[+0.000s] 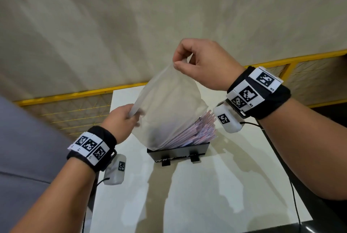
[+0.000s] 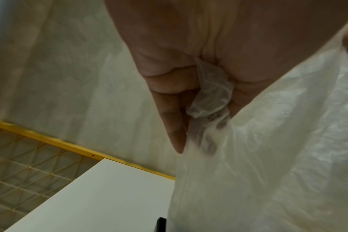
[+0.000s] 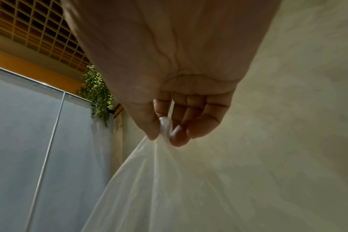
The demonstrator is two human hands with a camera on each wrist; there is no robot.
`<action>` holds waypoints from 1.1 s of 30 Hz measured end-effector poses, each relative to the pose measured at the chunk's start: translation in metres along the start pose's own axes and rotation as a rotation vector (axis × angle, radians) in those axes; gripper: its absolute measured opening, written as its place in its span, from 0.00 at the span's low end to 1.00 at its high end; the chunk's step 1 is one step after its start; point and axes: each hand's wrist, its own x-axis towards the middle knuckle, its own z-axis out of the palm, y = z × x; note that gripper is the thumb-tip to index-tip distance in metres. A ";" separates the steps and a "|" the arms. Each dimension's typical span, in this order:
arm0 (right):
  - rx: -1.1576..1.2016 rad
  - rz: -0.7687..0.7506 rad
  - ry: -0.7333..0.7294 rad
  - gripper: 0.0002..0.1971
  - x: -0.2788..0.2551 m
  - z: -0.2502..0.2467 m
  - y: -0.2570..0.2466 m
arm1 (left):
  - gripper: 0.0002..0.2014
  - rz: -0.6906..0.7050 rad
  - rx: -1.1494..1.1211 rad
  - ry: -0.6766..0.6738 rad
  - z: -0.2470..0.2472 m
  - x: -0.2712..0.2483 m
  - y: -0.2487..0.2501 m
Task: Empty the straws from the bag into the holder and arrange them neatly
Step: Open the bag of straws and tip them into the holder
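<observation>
A translucent white plastic bag (image 1: 170, 108) hangs upside down over a black holder (image 1: 178, 153) on the white table (image 1: 216, 185). My right hand (image 1: 185, 63) pinches the bag's top corner (image 3: 165, 125) between thumb and fingers, well above the holder. Lower down on the left, my left hand (image 1: 129, 115) grips the other bunched corner of the bag (image 2: 210, 97). Several pink and white wrapped straws (image 1: 201, 131) fan out of the bag's mouth and lean to the right in the holder. The bag hides the holder's left part.
A yellow wire-mesh fence (image 1: 71, 108) runs behind the table, with a beige wall (image 1: 131, 16) beyond it. A grey surface (image 1: 22, 138) lies to the left. Black cables (image 1: 294, 195) trail from the wrist cameras along the table's right side. A green plant (image 3: 96, 91) hangs high up.
</observation>
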 end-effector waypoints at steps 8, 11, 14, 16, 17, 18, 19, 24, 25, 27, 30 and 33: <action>0.026 0.061 0.047 0.03 -0.002 0.002 0.002 | 0.11 0.049 -0.068 0.141 -0.022 -0.014 0.015; 0.042 0.090 0.140 0.05 -0.002 -0.008 0.002 | 0.13 0.073 -0.187 0.206 -0.042 -0.023 0.033; 0.074 0.083 0.275 0.17 -0.009 -0.014 -0.001 | 0.19 0.086 -0.212 0.332 -0.057 -0.031 0.044; 0.126 0.057 0.337 0.20 -0.020 -0.013 -0.008 | 0.18 0.045 -0.286 0.376 -0.058 -0.036 0.046; 0.156 0.048 0.332 0.20 -0.028 -0.010 -0.013 | 0.15 0.017 -0.382 0.372 -0.054 -0.037 0.046; 0.185 0.046 0.290 0.20 -0.036 -0.004 -0.017 | 0.13 -0.012 -0.509 0.342 -0.049 -0.038 0.047; 0.203 0.053 0.215 0.22 -0.044 0.002 -0.021 | 0.13 -0.037 -0.643 0.288 -0.041 -0.039 0.047; 0.160 0.120 -0.310 0.63 -0.077 0.049 -0.022 | 0.20 -0.053 -1.112 -0.054 0.000 -0.052 0.064; 0.167 0.132 -0.361 0.67 -0.080 0.058 -0.020 | 0.22 -0.060 -1.168 -0.115 0.004 -0.054 0.067; 0.246 0.174 -0.389 0.71 -0.083 0.074 -0.016 | 0.28 -0.073 -1.258 -0.252 0.011 -0.058 0.072; 0.411 0.240 -0.334 0.63 -0.086 0.090 -0.009 | 0.30 -0.125 -1.334 -0.289 0.022 -0.066 0.073; 0.396 0.208 -0.334 0.39 -0.092 0.104 0.001 | 0.25 -0.094 -1.258 -0.139 0.027 -0.068 0.061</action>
